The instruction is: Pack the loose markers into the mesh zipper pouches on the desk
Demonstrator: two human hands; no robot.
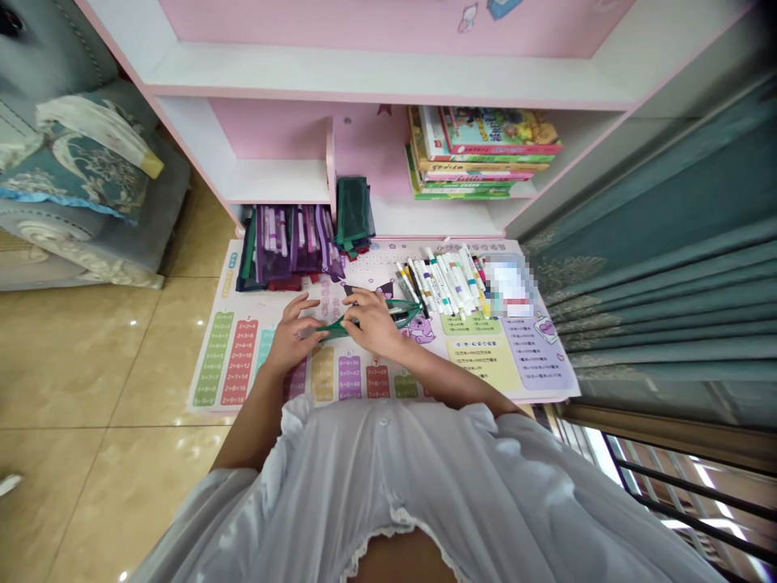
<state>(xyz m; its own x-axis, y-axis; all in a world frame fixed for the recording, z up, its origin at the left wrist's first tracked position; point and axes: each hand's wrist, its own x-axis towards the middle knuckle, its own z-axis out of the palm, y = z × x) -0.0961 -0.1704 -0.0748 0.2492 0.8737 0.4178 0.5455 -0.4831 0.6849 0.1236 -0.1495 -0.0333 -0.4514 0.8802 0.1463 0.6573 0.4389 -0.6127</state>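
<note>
A green mesh pencil pouch (397, 311) lies on the printed desk mat (243, 356), with both my hands on it. My left hand (295, 330) pinches the pouch's left end, fingers curled. My right hand (371, 317) is closed over its middle. Dark pens seem to sit inside the pouch at its right end. Just right of my right hand, a heap of white marker pens (446, 279) with coloured caps is spread on the mat.
A row of filled purple and dark pouches (285, 251) stands at the mat's far edge, with folded green pouches (354, 212) behind. Books (479, 150) are stacked on the pink shelf. Teal curtains (668, 267) hang at the right, a sofa (73, 178) at the left.
</note>
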